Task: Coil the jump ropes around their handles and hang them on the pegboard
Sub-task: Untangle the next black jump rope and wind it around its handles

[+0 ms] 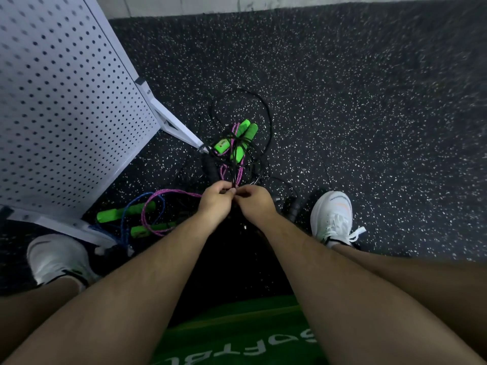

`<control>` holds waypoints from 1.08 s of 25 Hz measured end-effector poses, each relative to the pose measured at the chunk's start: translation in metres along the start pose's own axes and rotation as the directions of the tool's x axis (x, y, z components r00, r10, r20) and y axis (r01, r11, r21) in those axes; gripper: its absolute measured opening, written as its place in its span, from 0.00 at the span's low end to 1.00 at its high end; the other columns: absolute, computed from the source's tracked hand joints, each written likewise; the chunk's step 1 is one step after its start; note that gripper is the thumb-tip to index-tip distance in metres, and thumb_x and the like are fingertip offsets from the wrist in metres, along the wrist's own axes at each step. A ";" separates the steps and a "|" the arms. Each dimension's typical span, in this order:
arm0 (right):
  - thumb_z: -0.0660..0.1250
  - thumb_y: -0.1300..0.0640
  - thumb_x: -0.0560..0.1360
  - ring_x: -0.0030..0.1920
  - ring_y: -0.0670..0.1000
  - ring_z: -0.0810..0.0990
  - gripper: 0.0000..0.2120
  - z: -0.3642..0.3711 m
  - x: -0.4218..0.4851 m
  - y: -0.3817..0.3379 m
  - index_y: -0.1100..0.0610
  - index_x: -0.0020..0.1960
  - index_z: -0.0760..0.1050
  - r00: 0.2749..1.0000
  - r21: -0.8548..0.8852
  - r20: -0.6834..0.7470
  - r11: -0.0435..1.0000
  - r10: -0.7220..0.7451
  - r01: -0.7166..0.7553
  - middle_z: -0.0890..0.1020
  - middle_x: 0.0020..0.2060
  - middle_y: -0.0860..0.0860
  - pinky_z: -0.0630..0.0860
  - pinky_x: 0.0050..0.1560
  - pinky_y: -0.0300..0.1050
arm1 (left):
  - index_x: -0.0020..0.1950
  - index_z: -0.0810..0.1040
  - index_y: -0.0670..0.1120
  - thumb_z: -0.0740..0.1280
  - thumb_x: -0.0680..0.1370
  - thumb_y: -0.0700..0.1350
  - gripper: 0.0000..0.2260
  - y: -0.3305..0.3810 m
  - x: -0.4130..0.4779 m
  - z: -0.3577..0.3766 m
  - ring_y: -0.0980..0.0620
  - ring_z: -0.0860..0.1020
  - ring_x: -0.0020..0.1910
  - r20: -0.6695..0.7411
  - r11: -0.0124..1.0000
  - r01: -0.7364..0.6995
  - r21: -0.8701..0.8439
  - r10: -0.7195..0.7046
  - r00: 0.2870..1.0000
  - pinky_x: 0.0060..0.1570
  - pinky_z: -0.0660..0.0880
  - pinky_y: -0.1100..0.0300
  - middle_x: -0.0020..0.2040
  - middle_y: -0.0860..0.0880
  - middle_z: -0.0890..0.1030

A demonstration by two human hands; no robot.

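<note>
A tangle of jump ropes lies on the speckled floor. Green handles [241, 140] sit in the far part of the heap, wound about by black cord [266, 115] and pink rope [238, 175]. My left hand [217, 198] and my right hand [253, 201] meet just in front of the heap, both pinching the pink rope where it crosses dark cord. The pink rope loops away to the left [150, 209]. Two more green handles [123, 213] and a blue rope [126, 227] lie near my left foot. The white pegboard [60, 101] stands at the left.
The pegboard's white metal foot [179, 130] juts out across the floor toward the rope heap. My white shoes [333, 214] [56, 256] flank the ropes. A black handle [295, 208] lies beside my right shoe. Dark speckled rubber flooring [369, 114] stretches to the right.
</note>
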State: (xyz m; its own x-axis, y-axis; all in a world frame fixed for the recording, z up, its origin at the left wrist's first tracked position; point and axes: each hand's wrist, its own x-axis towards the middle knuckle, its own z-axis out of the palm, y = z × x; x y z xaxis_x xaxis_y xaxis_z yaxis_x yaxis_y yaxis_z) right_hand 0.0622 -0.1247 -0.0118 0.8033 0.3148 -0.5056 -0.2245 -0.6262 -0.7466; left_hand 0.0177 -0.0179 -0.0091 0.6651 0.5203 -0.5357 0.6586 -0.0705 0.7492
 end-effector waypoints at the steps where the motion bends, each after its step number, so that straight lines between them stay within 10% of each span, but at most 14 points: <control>1: 0.70 0.55 0.76 0.45 0.46 0.82 0.08 -0.002 -0.003 -0.009 0.53 0.54 0.84 1.000 0.009 -0.014 1.000 -0.024 0.024 0.85 0.43 0.47 0.75 0.47 0.38 | 0.56 0.81 0.49 0.69 0.81 0.44 0.05 0.006 -0.003 -0.007 0.51 0.79 0.50 -0.011 1.000 -0.022 -0.007 0.022 1.000 0.50 0.70 0.62 0.52 0.49 0.82; 18: 0.67 0.56 0.76 0.37 0.51 0.81 0.05 -0.097 -0.102 -0.211 0.54 0.47 0.82 0.882 -0.159 -0.089 0.881 -0.463 0.446 0.84 0.38 0.51 0.78 0.39 0.46 | 0.57 0.80 0.53 0.69 0.81 0.49 0.05 0.183 -0.117 -0.137 0.56 0.79 0.46 -0.062 0.906 -0.419 -0.054 0.416 0.907 0.44 0.77 0.58 0.51 0.53 0.82; 27: 0.69 0.55 0.75 0.38 0.55 0.85 0.07 -0.143 -0.160 -0.302 0.58 0.44 0.82 0.856 -0.294 -0.064 0.830 -0.513 0.475 0.85 0.36 0.55 0.82 0.40 0.49 | 0.53 0.78 0.53 0.65 0.83 0.47 0.02 0.258 -0.172 -0.186 0.49 0.81 0.40 0.072 0.911 -0.379 -0.164 0.394 0.916 0.46 0.80 0.53 0.46 0.48 0.81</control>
State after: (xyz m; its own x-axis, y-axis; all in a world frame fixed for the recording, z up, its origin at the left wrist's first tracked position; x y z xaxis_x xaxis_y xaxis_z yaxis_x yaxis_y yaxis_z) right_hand 0.0806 -0.0875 0.3564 0.8381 0.5451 -0.0228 0.3570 -0.5795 -0.7326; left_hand 0.0081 0.0330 0.3488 0.8942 0.3877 -0.2238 0.2903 -0.1217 0.9492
